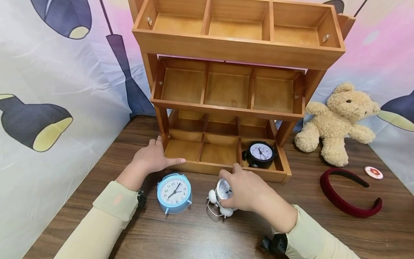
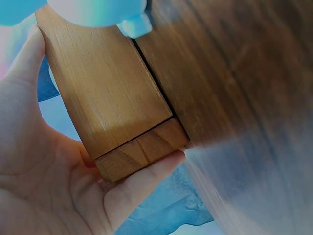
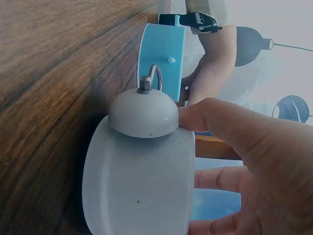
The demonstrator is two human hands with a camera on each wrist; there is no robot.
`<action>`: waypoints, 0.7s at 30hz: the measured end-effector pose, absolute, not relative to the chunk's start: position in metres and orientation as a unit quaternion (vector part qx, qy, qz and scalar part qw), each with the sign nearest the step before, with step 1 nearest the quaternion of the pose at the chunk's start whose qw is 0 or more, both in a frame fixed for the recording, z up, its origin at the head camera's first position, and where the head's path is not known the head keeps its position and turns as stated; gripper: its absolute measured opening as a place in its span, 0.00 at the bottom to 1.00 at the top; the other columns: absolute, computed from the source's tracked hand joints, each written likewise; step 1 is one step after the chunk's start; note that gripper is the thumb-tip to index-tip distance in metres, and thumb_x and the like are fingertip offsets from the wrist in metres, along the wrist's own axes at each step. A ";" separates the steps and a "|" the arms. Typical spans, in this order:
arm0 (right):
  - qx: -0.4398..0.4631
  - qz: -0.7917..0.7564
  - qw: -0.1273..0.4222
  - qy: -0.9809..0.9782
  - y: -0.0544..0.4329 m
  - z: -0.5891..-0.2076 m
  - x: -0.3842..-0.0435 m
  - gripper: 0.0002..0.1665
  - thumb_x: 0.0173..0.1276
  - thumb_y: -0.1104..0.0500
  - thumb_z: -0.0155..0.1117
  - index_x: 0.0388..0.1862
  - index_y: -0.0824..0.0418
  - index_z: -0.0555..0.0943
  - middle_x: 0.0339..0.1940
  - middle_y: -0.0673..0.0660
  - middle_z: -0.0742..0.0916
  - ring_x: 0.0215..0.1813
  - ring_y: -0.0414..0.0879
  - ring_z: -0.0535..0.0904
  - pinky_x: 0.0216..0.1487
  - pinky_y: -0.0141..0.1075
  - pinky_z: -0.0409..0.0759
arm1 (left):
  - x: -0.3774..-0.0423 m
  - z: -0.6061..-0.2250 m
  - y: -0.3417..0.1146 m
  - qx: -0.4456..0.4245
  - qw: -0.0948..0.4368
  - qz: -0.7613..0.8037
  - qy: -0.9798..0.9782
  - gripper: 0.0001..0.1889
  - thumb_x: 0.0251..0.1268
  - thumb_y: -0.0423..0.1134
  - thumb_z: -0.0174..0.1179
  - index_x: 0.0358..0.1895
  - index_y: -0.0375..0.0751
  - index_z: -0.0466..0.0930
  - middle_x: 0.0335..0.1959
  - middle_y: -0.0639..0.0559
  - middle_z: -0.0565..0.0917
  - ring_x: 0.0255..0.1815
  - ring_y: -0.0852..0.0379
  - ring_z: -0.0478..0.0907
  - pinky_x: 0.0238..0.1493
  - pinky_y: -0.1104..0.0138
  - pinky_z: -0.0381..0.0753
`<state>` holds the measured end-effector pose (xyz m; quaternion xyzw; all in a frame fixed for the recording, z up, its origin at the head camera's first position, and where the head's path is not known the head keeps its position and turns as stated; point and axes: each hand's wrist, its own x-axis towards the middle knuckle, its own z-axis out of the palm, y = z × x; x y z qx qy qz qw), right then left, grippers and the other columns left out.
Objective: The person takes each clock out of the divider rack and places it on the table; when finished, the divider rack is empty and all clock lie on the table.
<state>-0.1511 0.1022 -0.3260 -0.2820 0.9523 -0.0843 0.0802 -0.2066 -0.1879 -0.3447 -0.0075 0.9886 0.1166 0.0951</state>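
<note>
My right hand holds a white twin-bell alarm clock on the wooden table, its thumb beside one bell and other fingers at the face's edge. The hand covers part of the clock's dial. To the left, my left hand touches the front left corner of the lowest tray of a wooden shelf, thumb along the front rim and fingers at the side. Between the hands stands a light blue alarm clock, dial facing up. A black alarm clock sits in the lowest tray's right front compartment.
The shelf's middle tray and top tray rise behind the hands, each split into three compartments. On the right are a teddy bear, a dark red headband and a round badge. A patterned cloth hangs behind.
</note>
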 end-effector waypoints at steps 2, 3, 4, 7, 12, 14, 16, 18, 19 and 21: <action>-0.284 -0.083 0.078 0.952 0.102 -0.326 -0.151 0.30 0.48 0.44 0.78 0.49 0.51 0.78 0.40 0.60 0.77 0.29 0.48 0.75 0.31 0.41 0.76 | -0.207 -0.345 -0.188 -0.006 0.092 0.115 0.989 0.71 0.50 0.82 0.53 0.74 0.17 0.41 0.72 0.17 0.51 0.65 0.23 0.65 0.58 0.39 0.72; -0.284 -0.083 0.077 0.952 0.102 -0.326 -0.151 0.30 0.49 0.44 0.78 0.49 0.51 0.78 0.40 0.60 0.77 0.29 0.48 0.75 0.31 0.41 0.76 | -0.207 -0.345 -0.188 -0.006 0.091 0.115 0.989 0.71 0.50 0.82 0.53 0.74 0.17 0.41 0.72 0.17 0.51 0.65 0.23 0.65 0.58 0.39 0.72; -0.285 -0.082 0.077 0.952 0.102 -0.326 -0.151 0.30 0.49 0.44 0.78 0.49 0.51 0.78 0.40 0.60 0.77 0.29 0.48 0.75 0.31 0.41 0.76 | -0.207 -0.345 -0.188 -0.005 0.090 0.114 0.989 0.71 0.50 0.82 0.53 0.74 0.17 0.41 0.72 0.17 0.51 0.65 0.23 0.66 0.57 0.39 0.72; -0.283 -0.080 0.076 0.953 0.102 -0.326 -0.151 0.30 0.50 0.43 0.78 0.50 0.51 0.78 0.41 0.61 0.77 0.29 0.48 0.75 0.31 0.41 0.76 | -0.207 -0.345 -0.188 -0.005 0.090 0.113 0.989 0.71 0.50 0.82 0.53 0.74 0.17 0.41 0.72 0.17 0.51 0.65 0.23 0.66 0.57 0.39 0.73; -0.280 -0.074 0.079 0.954 0.101 -0.326 -0.150 0.32 0.52 0.41 0.77 0.52 0.52 0.77 0.44 0.63 0.78 0.30 0.50 0.76 0.31 0.42 0.77 | -0.206 -0.345 -0.188 -0.006 0.092 0.116 0.989 0.71 0.50 0.82 0.53 0.74 0.17 0.41 0.72 0.17 0.51 0.65 0.23 0.65 0.58 0.39 0.72; -0.280 -0.071 0.080 0.954 0.101 -0.325 -0.149 0.33 0.52 0.41 0.77 0.53 0.52 0.77 0.45 0.63 0.78 0.31 0.50 0.77 0.32 0.42 0.77 | -0.206 -0.344 -0.188 -0.007 0.093 0.118 0.989 0.71 0.50 0.82 0.53 0.74 0.17 0.40 0.72 0.17 0.51 0.66 0.23 0.65 0.59 0.39 0.71; -0.279 -0.066 0.079 0.955 0.102 -0.324 -0.148 0.34 0.52 0.40 0.77 0.54 0.52 0.77 0.45 0.63 0.78 0.31 0.50 0.77 0.32 0.43 0.77 | -0.206 -0.344 -0.188 -0.007 0.094 0.120 0.988 0.71 0.50 0.81 0.53 0.74 0.18 0.40 0.72 0.17 0.50 0.66 0.22 0.64 0.60 0.39 0.70; -0.275 -0.056 0.080 0.956 0.102 -0.323 -0.148 0.36 0.53 0.37 0.76 0.56 0.50 0.77 0.46 0.62 0.79 0.34 0.51 0.78 0.32 0.44 0.78 | -0.206 -0.344 -0.188 -0.007 0.094 0.121 0.988 0.71 0.50 0.82 0.53 0.74 0.18 0.40 0.72 0.17 0.50 0.67 0.22 0.63 0.60 0.38 0.70; -0.273 -0.047 0.079 0.958 0.102 -0.323 -0.148 0.37 0.53 0.35 0.75 0.58 0.49 0.77 0.47 0.62 0.79 0.36 0.52 0.80 0.33 0.44 0.78 | -0.207 -0.344 -0.188 -0.007 0.094 0.121 0.988 0.71 0.50 0.82 0.53 0.74 0.18 0.40 0.72 0.17 0.50 0.67 0.22 0.63 0.60 0.38 0.70; -0.271 -0.028 0.075 0.959 0.104 -0.321 -0.149 0.40 0.54 0.30 0.72 0.61 0.47 0.76 0.49 0.62 0.79 0.41 0.54 0.81 0.34 0.46 0.79 | -0.207 -0.345 -0.188 -0.007 0.093 0.121 0.988 0.71 0.49 0.82 0.53 0.74 0.18 0.40 0.72 0.17 0.51 0.66 0.22 0.63 0.60 0.38 0.70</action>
